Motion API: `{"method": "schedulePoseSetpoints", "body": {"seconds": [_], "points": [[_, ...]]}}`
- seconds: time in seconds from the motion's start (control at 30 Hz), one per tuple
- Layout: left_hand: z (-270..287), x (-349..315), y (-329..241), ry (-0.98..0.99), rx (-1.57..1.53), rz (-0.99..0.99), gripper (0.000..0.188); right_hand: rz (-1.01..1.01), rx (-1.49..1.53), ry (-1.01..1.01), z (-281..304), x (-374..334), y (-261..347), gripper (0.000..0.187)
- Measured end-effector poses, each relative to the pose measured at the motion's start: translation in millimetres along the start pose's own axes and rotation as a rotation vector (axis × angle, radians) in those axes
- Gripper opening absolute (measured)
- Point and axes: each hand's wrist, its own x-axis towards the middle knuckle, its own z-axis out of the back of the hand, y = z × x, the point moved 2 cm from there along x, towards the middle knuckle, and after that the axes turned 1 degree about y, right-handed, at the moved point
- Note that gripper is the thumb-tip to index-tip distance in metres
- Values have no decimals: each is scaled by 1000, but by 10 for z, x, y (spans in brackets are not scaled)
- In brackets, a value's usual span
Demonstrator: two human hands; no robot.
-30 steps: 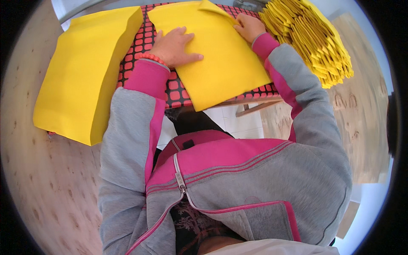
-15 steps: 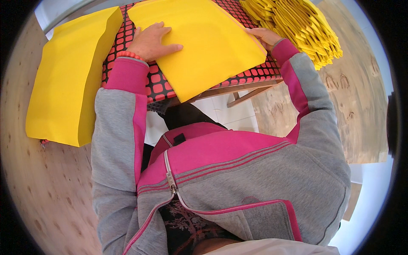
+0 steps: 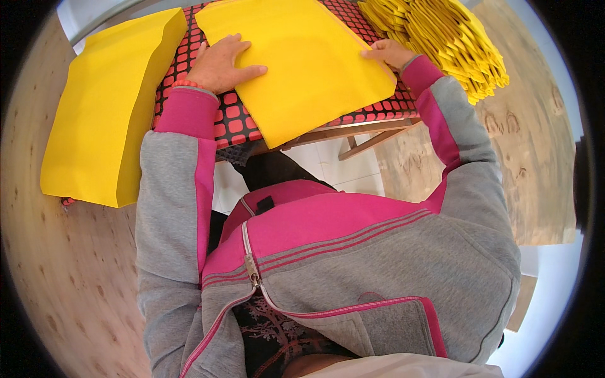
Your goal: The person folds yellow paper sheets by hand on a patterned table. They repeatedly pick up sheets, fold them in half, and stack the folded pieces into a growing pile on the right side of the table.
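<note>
A flat yellow fabric-like piece [image 3: 309, 69] lies on the table, its near corner hanging over the front edge. My left hand [image 3: 224, 65] rests open on its left side, fingers spread and thumb pointing right across the surface. At the right edge, my right hand [image 3: 392, 54] pinches the piece, fingertips over its top face; the underside of that grip is hidden. A second edge shows along the far right side of the piece, so it seems to have more than one layer.
A thick yellow stack [image 3: 94, 113] stands left of my left arm. Beyond my right hand lies a heap of folded yellow pieces [image 3: 450, 47]. A red-and-black patterned cloth [image 3: 236, 123] covers the table. Wooden boards [image 3: 523, 145] flank both sides.
My right fingertips have moved inward from the edge onto the yellow piece's top face. My left hand stays nearly in place on the piece.
</note>
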Motion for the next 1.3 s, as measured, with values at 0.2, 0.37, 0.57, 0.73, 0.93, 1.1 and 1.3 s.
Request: {"method": "schedulePoseSetpoints", "body": {"seconds": [0.2,0.37,0.57,0.73,0.93,1.1,1.3], "points": [[-22,6,18,-14,-22,3,85,-103,394,165,153,166,-47,38],[-6,1,28,-14,-43,2,85,-50,262,118,170,819,66,37],[16,-42,3,-55,-60,-6,82,-101,336,153,258,1277,334,37],[26,-49,4,-71,-57,-24,80,-134,445,266,163,1498,586,48],[61,-74,-43,-68,-30,-29,80,-24,244,241,161,1777,651,56],[137,-82,-89,-63,54,-13,72,209,-309,-7,174,2021,579,64],[222,-85,-51,-350,32,-143,57,177,-328,-168,269,2160,272,68]]}}
